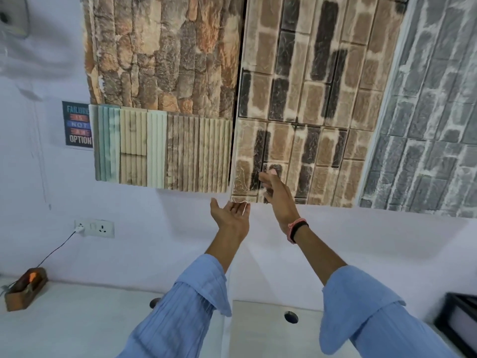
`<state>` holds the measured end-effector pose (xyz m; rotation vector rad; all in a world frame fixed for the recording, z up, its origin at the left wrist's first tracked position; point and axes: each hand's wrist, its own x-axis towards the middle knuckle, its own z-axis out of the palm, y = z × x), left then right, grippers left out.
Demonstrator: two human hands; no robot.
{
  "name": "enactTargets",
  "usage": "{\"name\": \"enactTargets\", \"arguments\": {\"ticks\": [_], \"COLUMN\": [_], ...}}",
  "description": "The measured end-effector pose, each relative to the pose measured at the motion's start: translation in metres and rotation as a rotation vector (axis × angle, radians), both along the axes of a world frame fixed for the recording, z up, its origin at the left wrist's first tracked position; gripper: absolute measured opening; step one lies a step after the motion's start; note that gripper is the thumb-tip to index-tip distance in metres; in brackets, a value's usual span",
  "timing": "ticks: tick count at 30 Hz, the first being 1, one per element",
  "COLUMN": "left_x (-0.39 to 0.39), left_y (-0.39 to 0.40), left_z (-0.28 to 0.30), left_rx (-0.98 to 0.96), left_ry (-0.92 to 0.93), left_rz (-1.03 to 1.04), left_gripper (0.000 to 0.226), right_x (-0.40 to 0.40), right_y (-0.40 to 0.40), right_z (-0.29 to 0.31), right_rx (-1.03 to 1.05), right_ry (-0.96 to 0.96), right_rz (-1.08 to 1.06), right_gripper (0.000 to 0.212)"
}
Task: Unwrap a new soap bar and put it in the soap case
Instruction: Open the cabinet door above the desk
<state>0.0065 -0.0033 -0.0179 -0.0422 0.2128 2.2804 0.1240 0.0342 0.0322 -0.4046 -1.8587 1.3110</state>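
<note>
White worktop (77, 319) shows no soap or case. Left hand (228, 215) and right hand (277, 195) raised, grips open, empty. Risk: gaze on wall, task stalls.

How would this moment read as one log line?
left hand: open, palm up, empty | right hand: open, raised, empty | soap: not in view | soap case: not in view

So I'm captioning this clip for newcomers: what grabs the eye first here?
Two bare hands raised mid-frame, both open and empty: the left hand palm up, the right hand edge-on beside it, a wristband at its wrist. Behind them, stone and brick wall panels fill the upper frame. No soap bar or soap case shows.
</note>
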Motion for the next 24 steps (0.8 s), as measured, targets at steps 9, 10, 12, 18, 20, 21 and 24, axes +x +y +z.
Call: {"name": "enactTargets", "arguments": {"ticks": [9, 10, 12, 18, 20, 21, 24], "left_x": [0.122, 0.141, 0.181, 0.285, 0.313, 0.326, 0.359], "left_y": [-0.061, -0.066, -0.074, -0.074, -0.07, -0.067, -0.058], "left_z": [-0.004, -0.003, -0.003, -0.003, -0.002, -0.001, 0.0], "left_rx": [-0.159, -0.192, -0.262, -0.379, -0.382, -0.373, -0.347], "left_ry": [0.182, 0.223, 0.32, 0.572, 0.691, 0.75, 0.891], "left_rz": [0.162, 0.181, 0.209, 0.256, 0.258, 0.252, 0.198], "left_gripper": [0.048, 0.049, 0.051, 0.05, 0.051, 0.053, 0.057], "right_x": [0.113, 0.128, 0.159, 0.249, 0.274, 0.285, 0.316], "right_y": [-0.054, -0.057, -0.062, -0.066, -0.062, -0.06, -0.054], "right_z": [-0.007, -0.009, -0.014, -0.027, -0.03, -0.03, -0.031], "right_rx": [-0.051, -0.058, -0.084, -0.203, -0.231, -0.237, -0.206], "right_ry": [0.136, 0.16, 0.233, 0.403, 0.425, 0.432, 0.418], "right_rz": [-0.022, -0.04, -0.075, -0.081, -0.072, -0.067, -0.065], "right_gripper": [0.051, 0.052, 0.053, 0.052, 0.054, 0.056, 0.062]}}
